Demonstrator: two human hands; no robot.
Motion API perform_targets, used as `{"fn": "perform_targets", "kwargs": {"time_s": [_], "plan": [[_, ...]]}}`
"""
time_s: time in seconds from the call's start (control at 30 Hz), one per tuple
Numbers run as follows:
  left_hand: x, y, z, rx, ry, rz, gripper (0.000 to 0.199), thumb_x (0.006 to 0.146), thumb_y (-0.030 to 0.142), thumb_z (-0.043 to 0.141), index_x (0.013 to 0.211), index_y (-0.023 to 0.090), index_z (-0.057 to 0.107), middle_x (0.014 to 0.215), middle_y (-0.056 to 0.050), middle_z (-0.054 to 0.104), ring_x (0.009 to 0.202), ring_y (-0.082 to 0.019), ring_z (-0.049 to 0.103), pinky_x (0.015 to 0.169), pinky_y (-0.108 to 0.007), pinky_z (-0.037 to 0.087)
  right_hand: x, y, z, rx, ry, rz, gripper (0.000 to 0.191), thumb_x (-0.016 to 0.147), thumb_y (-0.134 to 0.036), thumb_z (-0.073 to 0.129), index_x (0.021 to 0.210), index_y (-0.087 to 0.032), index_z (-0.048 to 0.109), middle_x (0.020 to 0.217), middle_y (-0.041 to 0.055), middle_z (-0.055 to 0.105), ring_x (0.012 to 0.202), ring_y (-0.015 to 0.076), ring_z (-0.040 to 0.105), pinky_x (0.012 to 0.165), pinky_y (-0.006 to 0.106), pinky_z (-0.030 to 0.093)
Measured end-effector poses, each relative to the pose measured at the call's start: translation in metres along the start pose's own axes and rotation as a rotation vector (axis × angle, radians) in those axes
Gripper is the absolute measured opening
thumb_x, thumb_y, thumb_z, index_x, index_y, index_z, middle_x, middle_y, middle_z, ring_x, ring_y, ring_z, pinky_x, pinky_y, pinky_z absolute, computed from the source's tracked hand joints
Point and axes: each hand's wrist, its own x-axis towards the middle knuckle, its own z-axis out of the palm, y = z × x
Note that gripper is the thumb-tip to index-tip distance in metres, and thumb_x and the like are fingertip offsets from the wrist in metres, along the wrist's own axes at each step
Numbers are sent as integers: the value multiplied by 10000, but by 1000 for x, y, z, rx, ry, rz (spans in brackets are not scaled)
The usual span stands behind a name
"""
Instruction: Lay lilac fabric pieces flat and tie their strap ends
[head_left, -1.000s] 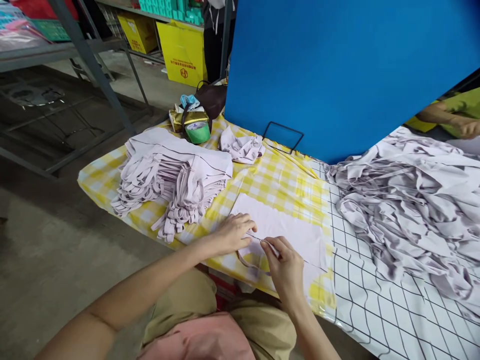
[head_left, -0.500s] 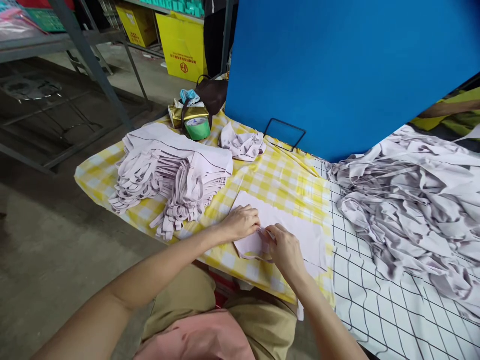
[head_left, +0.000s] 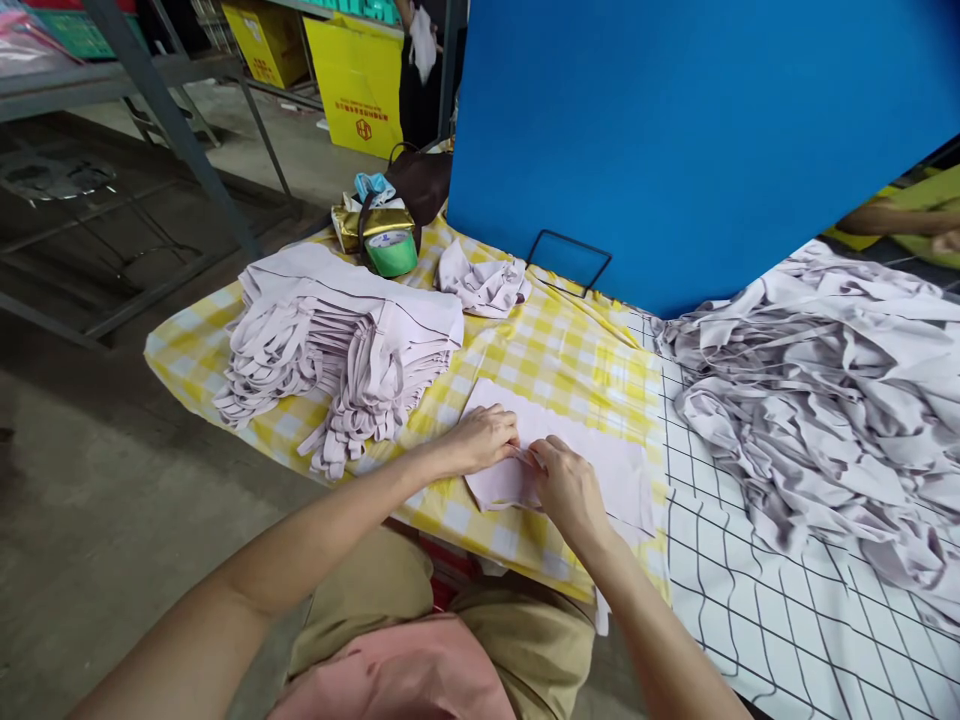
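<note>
While the left hand (head_left: pixel 489 438) and right hand (head_left: pixel 564 484), fingers (head_left: pixel 547 454) pinched closed, hold the lilac cloth panel (head_left: pixel 619 468) on the yellow checked surface (head_left: pixel 559 345), pull softly and evenly so it won't wrinkle.

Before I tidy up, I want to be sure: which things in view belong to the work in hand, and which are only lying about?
Likely in the job:
pale cloth piece, pinched by left hand and right hand
stacked similar pieces
heaped pale cloth

Probably just lying about:
green tape roll
gold packet
dark bag
yellow box
</note>
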Motion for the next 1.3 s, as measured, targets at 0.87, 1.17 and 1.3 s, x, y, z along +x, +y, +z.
{"fn": "perform_targets", "kwargs": {"time_s": [0.87, 1.17, 1.3], "plan": [[4, -6, -1, -72, -19, 19, 128, 858, 222, 538, 810, 151, 633, 878, -34, 599, 890, -174, 515, 800, -276, 392, 2, 2, -2, -44, 12, -68, 267, 733, 25, 402, 696, -169, 583, 708, 30, 564, 572, 120, 501, 510, 229, 264], [3, -1, -8, -44, -47, 28, 119, 857, 194, 526, 800, 153, 622, 873, -34, 591, 909, -174, 502, 796, -269, 392, 6, -5, 0, 20, 15, -52, 256, 752, 8, 408, 687, -162, 587, 711, 39, 569, 592, 127, 505, 524, 235, 263], [3, 0, -7, -28, -38, 16, 128, 855, 185, 517, 779, 151, 614, 875, -37, 586, 903, -177, 500, 790, -272, 393, 9, -10, 3, 101, 34, -4, 231, 732, -9, 427, 689, -159, 597, 727, 44, 586, 598, 131, 506, 532, 236, 272]]}}
